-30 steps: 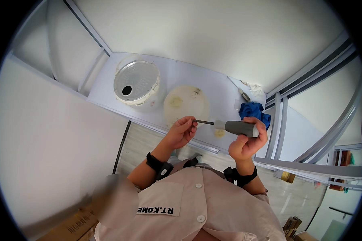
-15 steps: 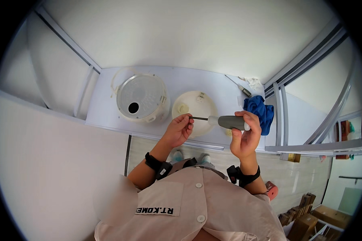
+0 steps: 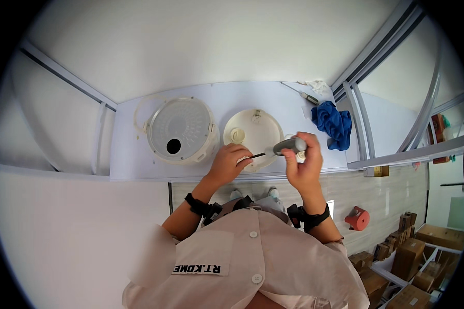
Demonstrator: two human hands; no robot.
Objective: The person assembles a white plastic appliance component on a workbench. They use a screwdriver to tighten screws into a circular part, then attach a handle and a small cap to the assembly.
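Note:
My right hand [image 3: 305, 164] grips a screwdriver [image 3: 288, 147] by its thick grey handle, with the dark shaft pointing left and slightly down. At the shaft's tip, the fingers of my left hand [image 3: 229, 164] are pinched together; whatever they hold there is too small to make out. Beneath the tool lies a round white lid-like part [image 3: 265, 135] with a small round cup-shaped piece [image 3: 237, 135] on its left side and a fitting near its far edge. Small pale parts partly show beside my right fingers.
At the left of the white table [image 3: 129, 149] stands a round white appliance body [image 3: 183, 126] with a dark hole in its top. A blue cloth [image 3: 332, 123], a second screwdriver [image 3: 309, 98] and crumpled white tissue [image 3: 317, 85] lie at the right. Metal frame posts [image 3: 358, 121] flank the table.
The screwdriver has tilted, its handle now raised more toward me and its tip lower. My left hand has turned and its fingers still meet at the tip. The view has shifted slightly.

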